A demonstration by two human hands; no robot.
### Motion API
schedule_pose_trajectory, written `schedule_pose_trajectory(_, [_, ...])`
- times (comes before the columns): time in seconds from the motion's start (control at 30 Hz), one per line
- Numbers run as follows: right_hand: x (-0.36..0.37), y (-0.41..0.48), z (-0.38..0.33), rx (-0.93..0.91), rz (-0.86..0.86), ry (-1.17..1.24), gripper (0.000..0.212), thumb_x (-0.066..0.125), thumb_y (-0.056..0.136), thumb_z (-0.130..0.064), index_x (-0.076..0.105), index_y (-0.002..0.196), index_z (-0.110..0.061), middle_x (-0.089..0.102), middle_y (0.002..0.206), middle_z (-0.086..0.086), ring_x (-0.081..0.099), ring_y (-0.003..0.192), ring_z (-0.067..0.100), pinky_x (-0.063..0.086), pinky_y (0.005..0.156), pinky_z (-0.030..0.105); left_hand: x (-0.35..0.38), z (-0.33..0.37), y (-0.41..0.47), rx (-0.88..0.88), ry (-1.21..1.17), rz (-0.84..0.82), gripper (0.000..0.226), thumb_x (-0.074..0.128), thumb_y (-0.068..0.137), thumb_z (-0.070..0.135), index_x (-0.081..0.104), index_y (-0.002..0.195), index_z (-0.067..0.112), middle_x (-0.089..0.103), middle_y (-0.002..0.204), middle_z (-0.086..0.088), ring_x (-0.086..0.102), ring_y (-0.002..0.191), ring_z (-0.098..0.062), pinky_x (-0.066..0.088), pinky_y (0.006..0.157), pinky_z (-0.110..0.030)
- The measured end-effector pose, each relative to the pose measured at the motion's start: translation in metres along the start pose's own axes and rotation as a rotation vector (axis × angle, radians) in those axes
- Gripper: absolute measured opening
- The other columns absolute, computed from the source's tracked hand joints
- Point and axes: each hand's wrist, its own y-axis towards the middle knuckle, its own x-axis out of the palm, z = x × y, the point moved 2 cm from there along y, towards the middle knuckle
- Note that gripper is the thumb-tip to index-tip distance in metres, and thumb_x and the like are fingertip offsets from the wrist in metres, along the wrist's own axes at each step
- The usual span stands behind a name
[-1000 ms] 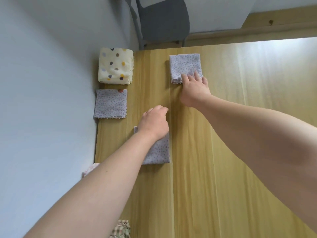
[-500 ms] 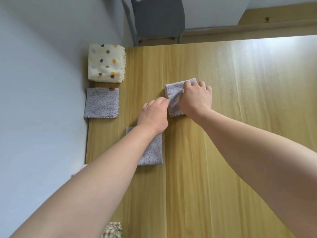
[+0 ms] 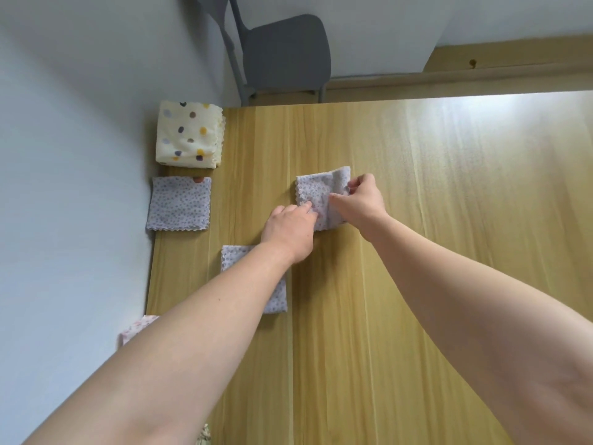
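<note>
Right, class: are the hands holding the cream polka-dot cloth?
No, the left hand and right hand hold the lilac speckled cloth; the cream polka-dot cloth lies apart, untouched.

My table [image 3: 417,284] is pale wood, its left edge against the wall. Along that edge lie a spotted cloth [image 3: 189,136] at the far corner, a lilac cloth [image 3: 179,203] just nearer and a pink cloth [image 3: 138,329] nearer again. A second lilac cloth [image 3: 277,300] lies further in. The held cloth [image 3: 316,194], pinched by my left hand [image 3: 288,231] and right hand [image 3: 362,200], sits mid-table.

Wooden table [image 3: 417,316] beside a pale wall [image 3: 70,155].
A grey chair [image 3: 285,56] stands past the far edge; light glares across the right side.
</note>
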Motion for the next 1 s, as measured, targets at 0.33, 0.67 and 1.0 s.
schedule_pose_trajectory(0.33, [-0.015,-0.063,-0.027,-0.463,-0.057,-0.212,0.037,0.045,0.098,-0.006,0.070,0.118,-0.024,0.056,0.131,-0.006,0.056,0.109,0.012,0.043,0.081,0.022,-0.002,-0.014,-0.040,-0.429,-1.223,0.304,0.053,0.057,0.099,0.025,0.046,0.150,0.029,0.052,0.142,0.008,0.053,0.127,-0.012,0.041,0.111,-0.034])
schedule_pose_trajectory(0.67, [0.012,-0.132,-0.047,-0.353,-0.240,0.216,0.037,0.059,0.094,-0.010,0.069,0.126,-0.026,0.063,0.131,-0.006,0.065,0.071,0.000,0.058,0.063,0.023,0.007,-0.055,-0.106,-0.491,-2.281,0.093,0.047,0.063,0.097,0.021,0.055,0.140,0.006,0.066,0.131,-0.019,0.067,0.111,-0.031,0.057,0.091,-0.040])
schedule_pose_trajectory(1.0, [0.073,-0.148,0.008,-0.343,-0.272,-0.222,0.039,0.058,0.097,-0.019,0.061,0.135,-0.026,0.050,0.137,-0.006,0.064,0.092,0.014,0.053,0.074,0.025,0.031,-0.095,-0.151,-0.467,-1.193,0.395,0.070,0.058,0.096,0.000,0.044,0.149,0.043,0.050,0.149,0.000,0.047,0.051,0.000,0.050,0.051,-0.026])
